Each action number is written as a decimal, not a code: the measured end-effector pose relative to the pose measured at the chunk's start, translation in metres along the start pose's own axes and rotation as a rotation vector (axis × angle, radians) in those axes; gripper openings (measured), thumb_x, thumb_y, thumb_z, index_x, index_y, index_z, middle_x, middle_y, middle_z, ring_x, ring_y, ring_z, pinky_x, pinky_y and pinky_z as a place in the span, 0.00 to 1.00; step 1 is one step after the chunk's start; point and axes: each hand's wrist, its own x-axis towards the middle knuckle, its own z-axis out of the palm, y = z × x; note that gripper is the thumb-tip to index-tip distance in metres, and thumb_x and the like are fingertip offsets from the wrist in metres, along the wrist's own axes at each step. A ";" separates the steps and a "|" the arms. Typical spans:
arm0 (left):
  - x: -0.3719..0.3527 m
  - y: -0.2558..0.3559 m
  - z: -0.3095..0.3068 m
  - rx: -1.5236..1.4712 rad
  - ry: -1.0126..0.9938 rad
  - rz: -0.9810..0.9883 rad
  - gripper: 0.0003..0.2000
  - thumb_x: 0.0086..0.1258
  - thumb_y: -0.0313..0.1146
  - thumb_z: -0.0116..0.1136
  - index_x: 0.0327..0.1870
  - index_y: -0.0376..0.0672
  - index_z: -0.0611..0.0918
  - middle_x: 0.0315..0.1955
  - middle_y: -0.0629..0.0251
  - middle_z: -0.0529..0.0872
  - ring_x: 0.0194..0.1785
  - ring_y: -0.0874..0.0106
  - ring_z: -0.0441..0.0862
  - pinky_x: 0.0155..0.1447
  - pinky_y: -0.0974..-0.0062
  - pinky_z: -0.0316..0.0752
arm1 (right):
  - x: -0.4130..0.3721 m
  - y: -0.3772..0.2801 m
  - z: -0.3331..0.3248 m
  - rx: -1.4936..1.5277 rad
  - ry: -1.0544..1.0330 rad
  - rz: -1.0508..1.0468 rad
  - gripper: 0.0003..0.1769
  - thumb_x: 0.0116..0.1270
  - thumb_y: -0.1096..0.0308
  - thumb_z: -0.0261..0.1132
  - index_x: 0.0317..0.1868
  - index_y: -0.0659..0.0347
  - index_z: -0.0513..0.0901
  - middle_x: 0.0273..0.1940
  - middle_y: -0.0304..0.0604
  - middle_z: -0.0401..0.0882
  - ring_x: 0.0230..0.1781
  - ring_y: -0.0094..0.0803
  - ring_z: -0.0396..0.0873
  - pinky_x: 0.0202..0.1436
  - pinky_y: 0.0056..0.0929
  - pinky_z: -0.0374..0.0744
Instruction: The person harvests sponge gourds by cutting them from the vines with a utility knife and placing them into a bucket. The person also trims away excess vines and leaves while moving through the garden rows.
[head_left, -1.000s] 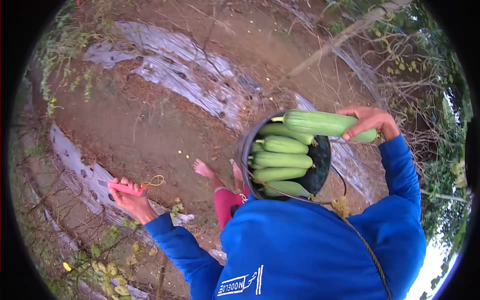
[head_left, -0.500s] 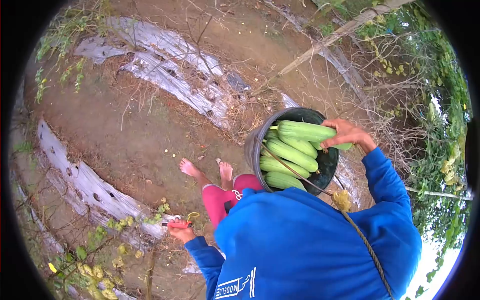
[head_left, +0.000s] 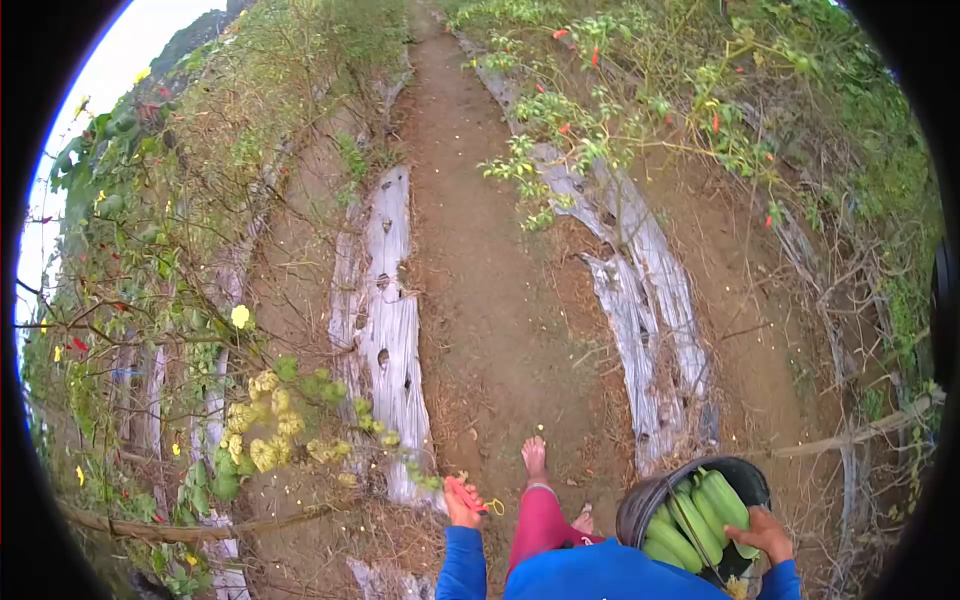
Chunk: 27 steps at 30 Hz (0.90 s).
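A black bucket [head_left: 640, 497] at my right side holds several long green luffa gourds [head_left: 678, 540], with a rope running across its top. My right hand [head_left: 762, 535] is at the bucket's right rim, its fingers closed around the lower end of the uppermost luffa gourd [head_left: 722, 500]. Low in the middle, my left hand [head_left: 463, 503] grips a small red-handled cutter [head_left: 464, 493] with a yellow loop hanging from it. The cutter's blade cannot be made out.
A bare dirt path [head_left: 475, 250] runs ahead between strips of torn grey plastic mulch [head_left: 392, 330]. Pepper plants with red fruit [head_left: 595, 57] lean in from the right. Yellowing leaves [head_left: 265, 420] and dry vines stand at left. A wooden pole [head_left: 870, 430] lies at right.
My view has swung from looking down at my body to looking ahead along the path. The uppermost gourd, lying across the bucket before, now sits more lengthwise in it, my right hand still on it.
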 end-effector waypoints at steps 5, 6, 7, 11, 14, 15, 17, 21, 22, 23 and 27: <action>0.061 0.024 -0.003 -0.110 0.027 -0.077 0.21 0.74 0.61 0.48 0.43 0.50 0.73 0.24 0.65 0.76 0.22 0.72 0.69 0.23 0.73 0.64 | 0.094 -0.062 -0.041 -0.140 -0.033 0.039 0.48 0.53 0.30 0.69 0.55 0.69 0.81 0.55 0.67 0.80 0.58 0.57 0.78 0.63 0.45 0.75; 0.070 0.033 0.001 -0.143 0.063 -0.073 0.21 0.74 0.61 0.48 0.43 0.50 0.73 0.23 0.64 0.76 0.22 0.71 0.69 0.23 0.73 0.64 | 0.115 -0.078 -0.048 -0.145 -0.023 0.039 0.48 0.53 0.30 0.69 0.55 0.69 0.81 0.55 0.67 0.80 0.58 0.57 0.78 0.63 0.45 0.75; 0.077 0.038 -0.002 -0.171 0.106 -0.077 0.21 0.74 0.60 0.47 0.43 0.50 0.73 0.23 0.64 0.76 0.22 0.71 0.69 0.23 0.73 0.64 | 0.135 -0.096 -0.058 -0.168 -0.058 0.002 0.47 0.55 0.31 0.69 0.56 0.70 0.81 0.55 0.66 0.80 0.58 0.56 0.78 0.63 0.44 0.75; 0.136 0.081 0.030 -0.150 0.099 -0.063 0.21 0.73 0.61 0.48 0.43 0.51 0.74 0.24 0.64 0.77 0.22 0.70 0.69 0.23 0.72 0.64 | 0.170 -0.206 -0.129 -0.009 -0.017 -0.065 0.45 0.58 0.33 0.69 0.56 0.71 0.81 0.49 0.59 0.85 0.53 0.50 0.82 0.59 0.41 0.79; 0.175 0.124 0.073 -0.104 0.000 0.019 0.22 0.71 0.63 0.50 0.44 0.51 0.74 0.24 0.65 0.77 0.22 0.72 0.70 0.23 0.73 0.65 | 0.180 -0.282 -0.183 0.225 0.039 -0.193 0.38 0.63 0.36 0.67 0.51 0.69 0.83 0.39 0.50 0.87 0.43 0.39 0.86 0.47 0.36 0.83; 0.187 0.144 0.098 -0.076 -0.066 0.074 0.22 0.71 0.63 0.51 0.44 0.51 0.74 0.24 0.65 0.77 0.22 0.73 0.70 0.23 0.74 0.65 | 0.191 -0.283 -0.191 0.226 0.057 -0.186 0.38 0.63 0.36 0.67 0.51 0.69 0.83 0.39 0.50 0.87 0.43 0.39 0.86 0.47 0.36 0.83; 0.203 0.183 0.144 -0.084 -0.089 0.070 0.22 0.71 0.62 0.52 0.44 0.51 0.74 0.24 0.65 0.77 0.22 0.73 0.70 0.22 0.74 0.65 | 0.231 -0.273 -0.202 0.697 0.065 -0.099 0.30 0.68 0.40 0.65 0.43 0.65 0.84 0.32 0.40 0.84 0.34 0.29 0.85 0.36 0.31 0.84; 0.231 0.244 0.219 -0.187 -0.169 0.051 0.21 0.70 0.61 0.54 0.43 0.52 0.73 0.23 0.66 0.77 0.20 0.73 0.70 0.19 0.75 0.65 | 0.314 -0.246 -0.175 0.763 0.035 0.020 0.28 0.71 0.39 0.60 0.41 0.60 0.82 0.31 0.38 0.80 0.29 0.24 0.81 0.31 0.26 0.81; 0.233 0.257 0.242 -0.234 -0.114 0.027 0.20 0.70 0.59 0.55 0.42 0.52 0.73 0.22 0.67 0.76 0.18 0.73 0.70 0.17 0.75 0.64 | 0.326 -0.257 -0.161 0.838 -0.051 0.084 0.30 0.71 0.37 0.59 0.46 0.60 0.82 0.37 0.42 0.82 0.35 0.29 0.82 0.37 0.32 0.82; 0.249 0.265 0.250 -0.235 -0.122 0.023 0.20 0.70 0.59 0.55 0.42 0.52 0.73 0.22 0.67 0.76 0.18 0.73 0.70 0.17 0.75 0.64 | 0.338 -0.271 -0.144 0.912 -0.142 0.149 0.33 0.71 0.35 0.57 0.51 0.61 0.82 0.42 0.46 0.84 0.41 0.34 0.83 0.44 0.39 0.84; 0.311 0.298 0.256 -0.199 -0.138 0.009 0.18 0.69 0.58 0.55 0.40 0.53 0.73 0.20 0.68 0.76 0.17 0.74 0.69 0.16 0.75 0.63 | 0.438 -0.366 -0.091 1.166 -0.124 0.052 0.47 0.68 0.26 0.47 0.67 0.60 0.75 0.63 0.48 0.78 0.61 0.45 0.76 0.66 0.49 0.74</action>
